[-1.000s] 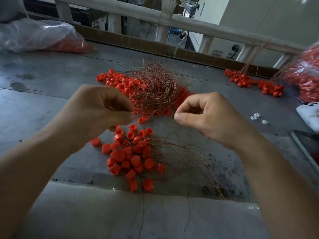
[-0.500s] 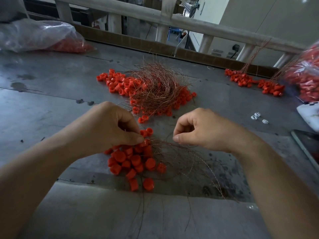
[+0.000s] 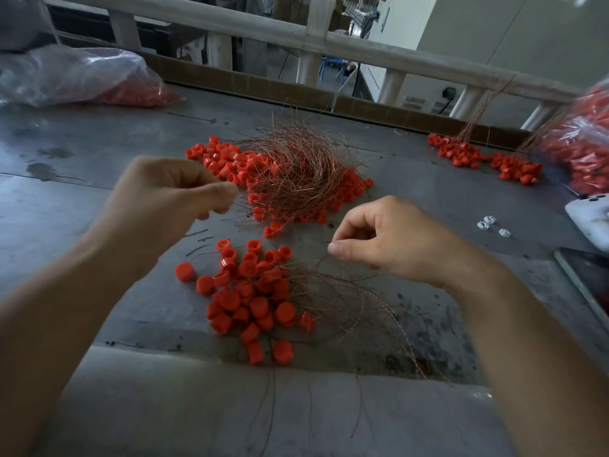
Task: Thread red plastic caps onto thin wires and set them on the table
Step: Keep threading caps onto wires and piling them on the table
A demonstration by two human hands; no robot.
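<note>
Loose red caps (image 3: pixel 250 301) lie heaped on the grey table (image 3: pixel 66 206) between my forearms. Thin copper wires (image 3: pixel 349 298) fan out to the right of them. My left hand (image 3: pixel 171 199) is blurred and raised above and left of the heap. Its thumb and fingertips are pinched together, apparently on a cap that the fingers hide. My right hand (image 3: pixel 389 239) hovers right of the heap and pinches the end of one thin wire (image 3: pixel 321 258) between thumb and forefinger. Further back lies a mound of wired caps (image 3: pixel 296 173) with a nest of wire on top.
More wired caps (image 3: pixel 478 156) lie at the far right. Plastic bags of red caps sit at the back left (image 3: pixel 82 77) and at the right edge (image 3: pixel 583 143). A white device (image 3: pixel 590 219), small white pieces (image 3: pixel 491 225) and a dark flat slab (image 3: pixel 586 278) are at the right. A railing (image 3: pixel 329 44) runs behind the table.
My left hand dipped into the loose caps half a second ago and has now lifted up and back, pinched shut. My right hand dropped from its raised position and still holds the wire.
</note>
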